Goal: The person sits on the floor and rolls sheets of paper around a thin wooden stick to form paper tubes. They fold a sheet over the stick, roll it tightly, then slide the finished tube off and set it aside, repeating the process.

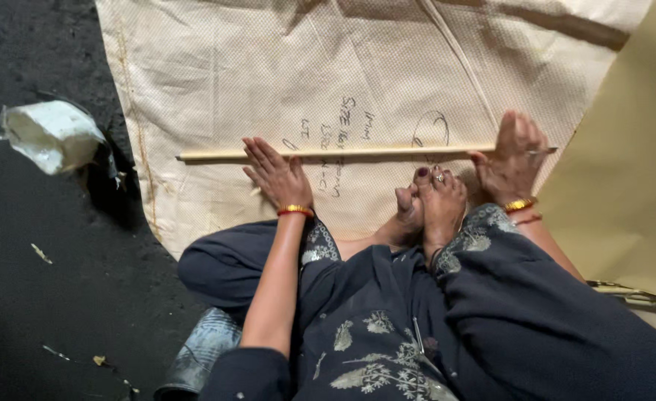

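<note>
A long thin wooden stick point(358, 152) lies flat across a cream woven sack point(283, 67) spread on the ground. My left hand point(276, 174) rests flat with fingers spread, pressing on the stick left of its middle. My right hand point(512, 157) presses on the stick's right end and seems to pinch a small thin metal tool point(542, 151) there. My bare feet point(430, 202) sit between the hands, just below the stick, toes touching the sack. Handwritten marks show on the sack near the stick.
A crumpled white plastic bag point(49, 135) lies on the dark ground at the left. A tan sheet point(625, 171) overlaps the sack at the right, with thin sticks point(636, 295) along its lower edge. A dark metal container point(198, 355) stands by my left knee.
</note>
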`<state>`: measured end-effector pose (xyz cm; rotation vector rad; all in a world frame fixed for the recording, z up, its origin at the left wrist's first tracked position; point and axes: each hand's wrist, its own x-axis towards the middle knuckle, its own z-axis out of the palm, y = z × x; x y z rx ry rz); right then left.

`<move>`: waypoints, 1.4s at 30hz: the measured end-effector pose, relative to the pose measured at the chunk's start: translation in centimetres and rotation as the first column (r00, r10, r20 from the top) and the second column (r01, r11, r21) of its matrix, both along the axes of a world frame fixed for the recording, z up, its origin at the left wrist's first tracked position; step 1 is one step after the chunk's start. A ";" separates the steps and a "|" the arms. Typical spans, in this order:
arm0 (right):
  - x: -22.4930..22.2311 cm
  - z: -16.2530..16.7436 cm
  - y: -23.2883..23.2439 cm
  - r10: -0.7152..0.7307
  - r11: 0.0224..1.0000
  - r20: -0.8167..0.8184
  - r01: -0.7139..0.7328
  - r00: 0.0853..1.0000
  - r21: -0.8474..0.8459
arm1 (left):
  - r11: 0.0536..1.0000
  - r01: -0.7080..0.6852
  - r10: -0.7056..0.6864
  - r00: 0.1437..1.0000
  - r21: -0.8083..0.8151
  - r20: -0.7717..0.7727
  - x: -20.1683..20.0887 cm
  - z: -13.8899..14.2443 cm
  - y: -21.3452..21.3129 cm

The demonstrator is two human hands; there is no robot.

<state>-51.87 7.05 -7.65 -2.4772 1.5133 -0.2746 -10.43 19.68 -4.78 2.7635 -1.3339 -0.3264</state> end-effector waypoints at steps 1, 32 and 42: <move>0.6 -0.4 -0.3 -0.030 1.000 -0.061 0.031 0.998 0.004 | 1.000 0.023 -0.023 0.999 0.002 0.028 0.2 -0.1 -1.0; 2.9 0.4 -2.1 -0.026 0.922 -0.149 0.081 0.989 0.378 | 1.000 0.001 0.000 0.999 -0.015 0.045 4.5 -0.2 2.9; 12.0 3.8 -17.6 -0.263 0.863 -0.194 0.320 0.945 0.391 | 0.993 -0.022 0.044 0.981 -0.118 0.188 10.5 -2.1 -10.7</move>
